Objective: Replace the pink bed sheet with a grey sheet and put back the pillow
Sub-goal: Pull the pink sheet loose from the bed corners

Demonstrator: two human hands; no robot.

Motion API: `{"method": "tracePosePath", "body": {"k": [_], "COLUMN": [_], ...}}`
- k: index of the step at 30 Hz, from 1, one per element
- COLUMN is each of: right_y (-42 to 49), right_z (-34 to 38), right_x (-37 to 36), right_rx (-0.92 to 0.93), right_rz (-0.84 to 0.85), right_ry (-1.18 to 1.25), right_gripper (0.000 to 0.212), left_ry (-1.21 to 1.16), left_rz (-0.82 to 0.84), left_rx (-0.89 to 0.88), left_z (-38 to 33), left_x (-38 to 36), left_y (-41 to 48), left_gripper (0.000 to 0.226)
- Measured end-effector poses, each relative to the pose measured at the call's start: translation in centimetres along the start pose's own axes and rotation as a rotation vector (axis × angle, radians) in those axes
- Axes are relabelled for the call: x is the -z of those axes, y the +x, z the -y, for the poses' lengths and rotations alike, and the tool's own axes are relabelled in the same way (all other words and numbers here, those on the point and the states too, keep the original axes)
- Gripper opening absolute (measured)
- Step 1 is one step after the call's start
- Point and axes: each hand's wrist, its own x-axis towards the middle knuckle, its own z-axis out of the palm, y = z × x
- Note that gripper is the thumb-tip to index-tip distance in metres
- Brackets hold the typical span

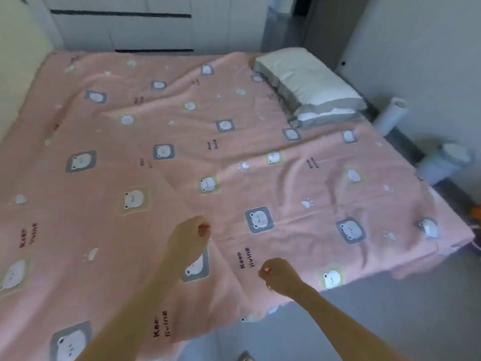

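A pink bed sheet printed with white bears covers the whole bed, wrinkled across its middle. A white and grey pillow lies on its far right corner. My left hand is curled over the near middle of the sheet, where a long fold rises toward it, and seems to pinch the cloth. My right hand is curled into a fist close above the sheet near the bed's front edge; whether it holds cloth is unclear. No grey sheet is in view.
A white wardrobe stands behind the bed. A wall runs along the left side. Right of the bed are a white cylinder and a pale bin on the grey floor.
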Motion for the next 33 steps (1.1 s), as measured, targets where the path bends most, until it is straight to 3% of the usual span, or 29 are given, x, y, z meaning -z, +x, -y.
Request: {"method": "tracePosePath", "body": {"k": [4, 9, 13, 18, 25, 29, 33], "right_y": [-0.7, -2.6, -3.9, -5.4, -6.1, -5.1, -2.4], "right_z": [-10.8, -20.7, -27.7, -36.1, -46.8, -54.0, -62.9], "right_x": [7.4, 13.8, 17.1, 20.3, 25.0, 28.1, 31.6], "right_rx": [-0.191, -0.378, -0.527, -0.676, -0.839, -0.869, -0.850], "right_rz": [-0.174, -0.306, -0.367, -0.434, -0.472, -0.480, -0.527], "right_ry": [0.088, 0.295, 0.383, 0.555, 0.677, 0.745, 0.794], "right_gripper": [0.034, 0.019, 0.033, 0.019, 0.021, 0.024, 0.021], "left_ry": [0.030, 0.068, 0.121, 0.138, 0.202, 0.250, 0.303], "left_rz": [0.125, 0.337, 0.520, 0.683, 0.851, 0.899, 0.902], "left_rx": [-0.223, -0.389, -0.583, -0.749, -0.854, -0.824, -0.777], "left_z": [-12.1, -24.1, -32.4, -42.2, -52.0, -56.3, -60.7], "left_x": [-7.7, -15.7, -21.6, -29.1, -40.4, -49.1, -59.5], "left_y": [4.1, 6.8, 8.4, 10.0, 11.9, 13.0, 14.6], "left_gripper": [0.009, 0.010, 0.009, 0.012, 0.025, 0.010, 0.009]}}
